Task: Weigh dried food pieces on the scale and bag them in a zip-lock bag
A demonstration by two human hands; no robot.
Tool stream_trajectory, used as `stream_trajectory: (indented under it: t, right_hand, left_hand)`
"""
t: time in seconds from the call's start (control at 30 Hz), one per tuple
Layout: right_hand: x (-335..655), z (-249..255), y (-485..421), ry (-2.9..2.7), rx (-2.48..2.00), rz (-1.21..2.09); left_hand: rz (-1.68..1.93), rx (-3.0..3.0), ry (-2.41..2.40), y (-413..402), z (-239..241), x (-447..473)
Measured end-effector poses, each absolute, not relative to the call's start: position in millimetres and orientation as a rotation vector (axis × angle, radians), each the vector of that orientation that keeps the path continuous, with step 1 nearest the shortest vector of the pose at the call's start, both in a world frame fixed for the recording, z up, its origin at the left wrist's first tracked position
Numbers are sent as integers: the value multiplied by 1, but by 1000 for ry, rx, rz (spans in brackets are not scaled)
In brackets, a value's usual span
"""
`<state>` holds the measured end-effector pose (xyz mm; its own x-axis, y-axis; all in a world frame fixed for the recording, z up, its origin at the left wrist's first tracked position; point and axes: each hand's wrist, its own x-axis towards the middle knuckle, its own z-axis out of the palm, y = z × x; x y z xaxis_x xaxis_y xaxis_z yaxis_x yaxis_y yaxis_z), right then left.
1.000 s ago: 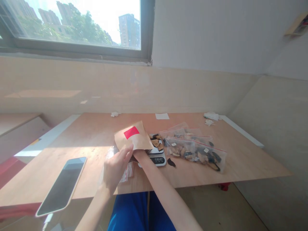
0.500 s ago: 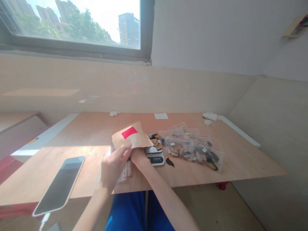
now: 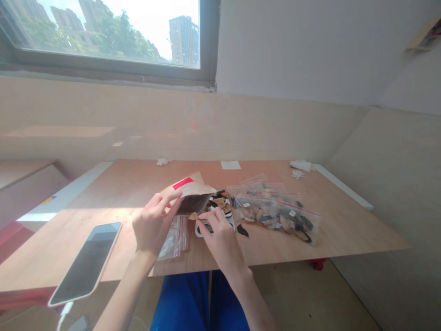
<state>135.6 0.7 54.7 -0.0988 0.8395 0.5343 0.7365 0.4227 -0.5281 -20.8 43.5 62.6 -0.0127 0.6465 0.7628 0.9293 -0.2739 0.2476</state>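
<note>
A brown kraft paper bag [image 3: 203, 187] with a red label lies tilted over the scale, its dark mouth facing me. My left hand [image 3: 153, 225] is closed on the bag's near edge and holds the mouth apart. Just outside that mouth, my right hand [image 3: 222, 236] pinches a tan dried slice [image 3: 193, 216] between thumb and fingers. Behind its fingers is a white digital scale [image 3: 199, 231], partly covered by the hand. Brown and black dried slices [image 3: 220, 202] are heaped on the scale's plate.
Right of the scale lie filled clear zip bags [image 3: 275, 216] and a loose dark slice [image 3: 243, 230]. Flat zip bags [image 3: 174, 241] lie under my left wrist. A phone [image 3: 86, 262] with a cable overhangs the table's front left edge. Paper scraps [image 3: 230, 165] lie along the back.
My right hand has come out of the paper bag holding a dried slice. The bag's mouth has turned toward me, and more slices show on the scale.
</note>
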Motion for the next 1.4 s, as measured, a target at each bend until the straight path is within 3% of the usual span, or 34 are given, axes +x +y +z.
stream_trajectory:
  t: [0.17,0.33,0.57,0.77,0.97,1.17,1.27,1.4]
  right_hand:
    - [169,28,7,-1694,-1320,163]
    - [186,-3,28,-1817,-1566,-53]
    - [184,-6,47,-2005,-1729,-161]
    - [187,-2,38,-1950,-1674,-4]
    - [209,-12,22,-1531,-1632,199]
    - [225,-36,10,-1441,-1674,222]
    - [230,-42,7,-1488,-1724,234]
    - [235,-46,2,-1512,-1724,294]
  left_hand:
    - [-1247,-1777,-1794,61,76,-17]
    - [-1402,-1614,-1876,100,94,-13]
    - [-1560,-1530,-1898,122,105,-5]
    - [-1632,-1638,-1973,83,86,6]
    - [-1725,-1588,-2290,46,40,0]
    - [-1369,-1655,-2713,32,-15,-9]
    - [-969,-1753,-2677,30,-34,-8]
    - [-839,-1830,-2588,29,-43,-9]
